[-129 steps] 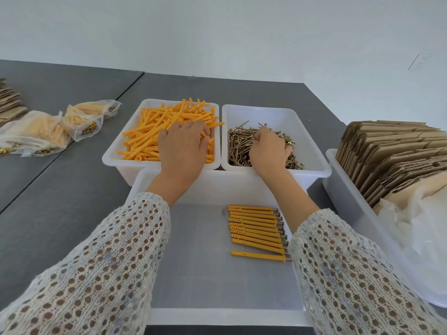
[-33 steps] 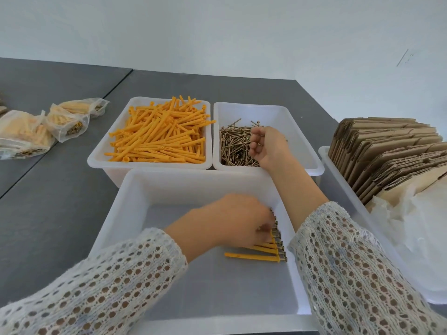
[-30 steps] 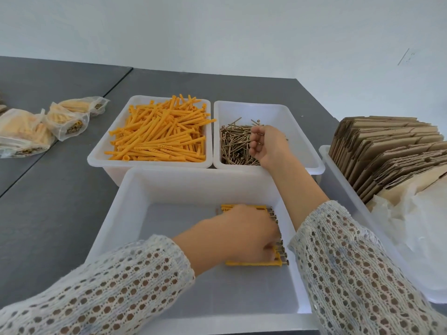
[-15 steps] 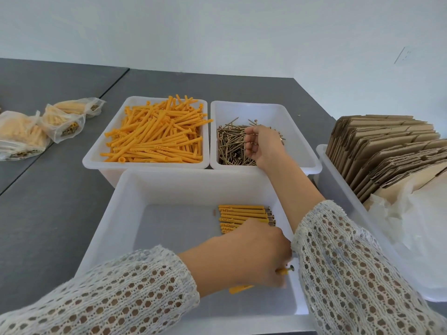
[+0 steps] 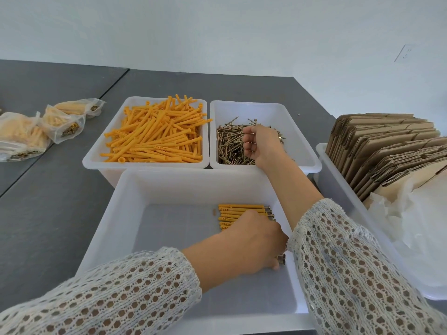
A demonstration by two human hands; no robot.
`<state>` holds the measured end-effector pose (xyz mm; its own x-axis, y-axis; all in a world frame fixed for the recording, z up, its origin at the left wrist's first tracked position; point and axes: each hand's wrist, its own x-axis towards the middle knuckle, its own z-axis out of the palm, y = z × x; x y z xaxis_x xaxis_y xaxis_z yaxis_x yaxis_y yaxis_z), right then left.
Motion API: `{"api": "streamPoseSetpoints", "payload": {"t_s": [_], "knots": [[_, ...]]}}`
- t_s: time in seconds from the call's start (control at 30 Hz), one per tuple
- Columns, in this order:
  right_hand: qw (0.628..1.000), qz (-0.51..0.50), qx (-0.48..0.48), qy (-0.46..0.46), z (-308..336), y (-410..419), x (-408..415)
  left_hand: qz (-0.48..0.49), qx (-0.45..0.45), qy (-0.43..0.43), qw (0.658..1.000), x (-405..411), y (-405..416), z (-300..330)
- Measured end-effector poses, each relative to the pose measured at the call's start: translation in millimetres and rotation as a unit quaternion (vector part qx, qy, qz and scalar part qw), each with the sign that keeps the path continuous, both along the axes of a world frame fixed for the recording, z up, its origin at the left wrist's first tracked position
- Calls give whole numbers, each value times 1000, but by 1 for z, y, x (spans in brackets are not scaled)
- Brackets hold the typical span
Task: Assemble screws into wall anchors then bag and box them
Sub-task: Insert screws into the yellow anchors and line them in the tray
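Loose orange wall anchors (image 5: pixel 154 139) fill the far left white bin. Brass screws (image 5: pixel 227 146) lie in the bin beside it. My right hand (image 5: pixel 262 147) hovers over that pile with fingers curled, pinching a few screws. In the near white bin (image 5: pixel 135 189) a row of assembled anchors (image 5: pixel 239 210) lies against the right wall. My left hand (image 5: pixel 254 243) covers the nearer end of the row, fingers curled round some of them. Screw heads (image 5: pixel 281 259) poke out by its fingertips.
Filled plastic bags (image 5: pixel 60 122) lie on the grey table at the left. A long white bin (image 5: pixel 325 163) at the right holds flat cardboard boxes (image 5: pixel 387 146) and white plastic bags (image 5: pixel 423 228). My right forearm crosses the near bin's right wall.
My left hand left the anchor bin, dropped into the near bin and slid down the row toward me. My right hand turned palm-left over the screws, fingers curled.
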<state>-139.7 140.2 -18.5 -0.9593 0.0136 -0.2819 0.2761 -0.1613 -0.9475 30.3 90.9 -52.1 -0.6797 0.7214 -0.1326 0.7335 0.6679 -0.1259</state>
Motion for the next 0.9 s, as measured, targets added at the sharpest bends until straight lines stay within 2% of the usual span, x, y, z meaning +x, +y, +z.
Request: {"api": "streamPoseSetpoints", "payload": {"t_s": [0.37, 0.47, 0.53, 0.6, 0.7, 0.73, 0.8, 0.9], "knots": [[1000, 2, 27, 12, 1, -1, 1, 7, 71, 4, 997, -6, -9, -3], [992, -6, 111, 54, -4, -4, 1, 61, 122, 32, 990, -21, -20, 15], [955, -3, 258, 144, -10, -6, -1, 107, 177, 85, 975, -34, -35, 29], [886, 36, 415, 205, -12, -7, 0, 154, 222, 146, 952, -45, -55, 38], [791, 123, 576, 167, -17, -10, 3, 233, 272, 216, 908, -58, -85, 41], [774, 135, 601, 146, -17, -10, 6, 253, 290, 238, 892, -63, -93, 40], [770, 149, 608, 122, -17, -8, 9, 296, 302, 270, 865, -71, -108, 35], [773, 181, 599, 105, -16, -6, 9, 380, 240, 264, 854, -78, -122, 26]]}}
